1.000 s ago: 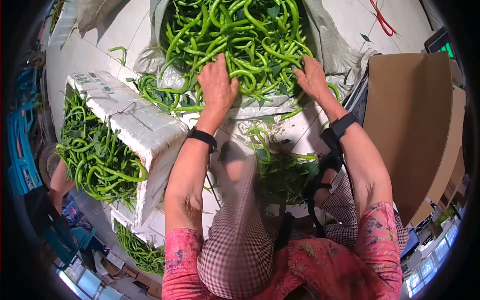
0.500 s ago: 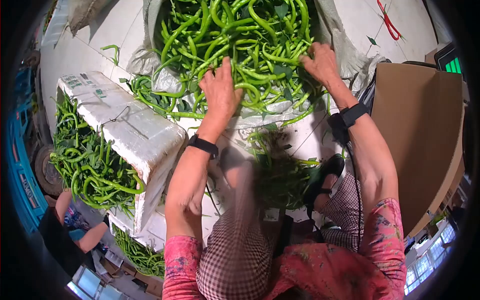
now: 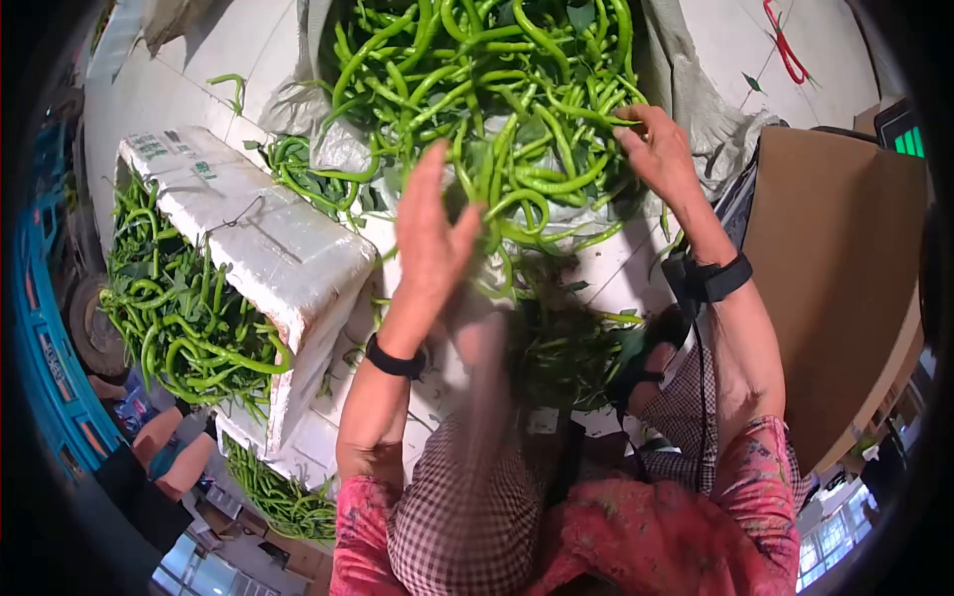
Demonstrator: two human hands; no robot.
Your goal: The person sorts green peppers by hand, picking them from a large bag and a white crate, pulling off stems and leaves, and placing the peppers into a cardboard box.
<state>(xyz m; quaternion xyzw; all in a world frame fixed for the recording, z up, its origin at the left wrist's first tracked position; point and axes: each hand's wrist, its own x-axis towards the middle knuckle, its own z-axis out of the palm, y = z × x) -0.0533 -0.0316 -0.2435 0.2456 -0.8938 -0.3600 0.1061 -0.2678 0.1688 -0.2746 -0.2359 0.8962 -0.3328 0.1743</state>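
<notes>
A large heap of long green chili peppers spills from the mouth of a white woven sack. At the heap's near left edge is my left hand, somewhat blurred, fingers stretched and thumb apart. Loose peppers hang or lie just right of its thumb; no grip on them shows. My right hand is at the right side of the heap, its thumb and fingertips closed on the end of a green chili pepper. The other fingers curl toward the palm.
A white foam box full of peppers lies tilted at left, above another pepper-filled box. Leaves and scraps lie between my feet. A cardboard box stands at right. Another person's arm shows lower left.
My left hand has drawn back from the heap toward me and opened, and several peppers shifted nearer. My right hand has moved slightly right and down, with its fingertips on a pepper.
</notes>
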